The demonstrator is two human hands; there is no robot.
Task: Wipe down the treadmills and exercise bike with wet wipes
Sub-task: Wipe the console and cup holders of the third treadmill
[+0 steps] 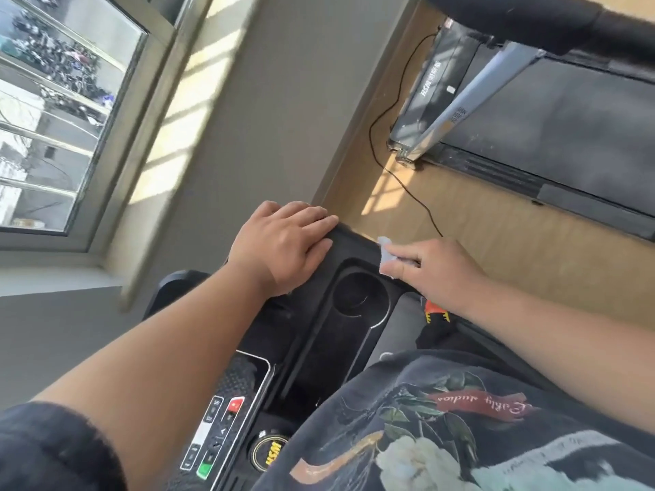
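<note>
Wooden floor (496, 242) across right of frame, second treadmill (549, 129) lying on it upper right, thin black cable (400, 178) trailing over boards beside it

- Your left hand (283, 242) lies flat on the treadmill console (319, 334), covering its far corner.
- Your right hand (436, 271) presses the wet wipe (386, 256) at the console's right edge, beside the cup holder (359, 292).
- The recess between both hands is open.
- Bare floor (496, 249) lies beyond, crossed by a cable (418, 200).

cup holder (358, 295) between both hands, on console (319, 349)
</note>
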